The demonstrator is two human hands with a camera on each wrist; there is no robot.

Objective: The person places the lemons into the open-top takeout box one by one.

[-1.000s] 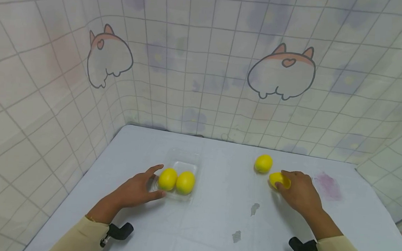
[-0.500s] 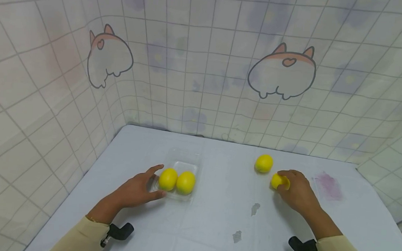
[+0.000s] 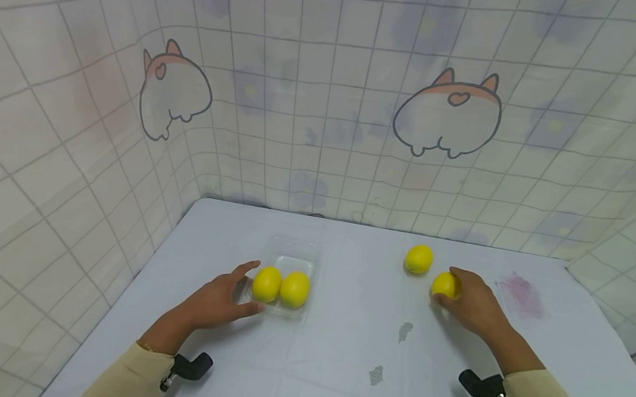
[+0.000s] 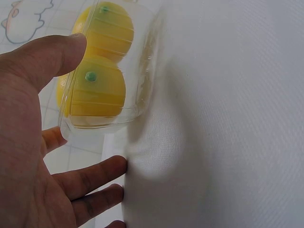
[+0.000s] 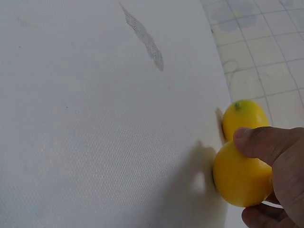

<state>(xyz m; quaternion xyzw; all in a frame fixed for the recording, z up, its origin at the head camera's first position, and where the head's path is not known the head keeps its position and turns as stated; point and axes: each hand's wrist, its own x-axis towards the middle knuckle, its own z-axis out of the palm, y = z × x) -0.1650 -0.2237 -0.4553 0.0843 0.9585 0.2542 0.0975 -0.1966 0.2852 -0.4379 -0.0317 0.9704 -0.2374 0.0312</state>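
Two yellow lemons [image 3: 267, 284] sit side by side in the near end of a clear plastic container [image 3: 297, 249]. My left hand [image 3: 212, 299] is at the container's left side, thumb and forefinger spread at its rim, the other fingers loosely extended in the left wrist view. At the right, my right hand [image 3: 474, 302] holds another lemon [image 3: 445, 285] between thumb and fingers, low over the table. In the right wrist view the thumb [image 5: 259, 142] lies across this lemon's top; the fingers are partly hidden behind it. Just beyond stands a further lemon [image 3: 418, 259], untouched.
A white cloth covers the table [image 3: 343, 344], with grey worn patches [image 3: 376, 375] in front and a pink stain [image 3: 522, 295] at the right. Patterned sheeting [image 3: 312, 102] hangs behind and along the left side. A black bracket [image 3: 193, 367] is on each wrist.
My right hand's fingers have shifted on the lemon, which has turned and moved slightly right. The left hand, the container and the other lemons stay in place.
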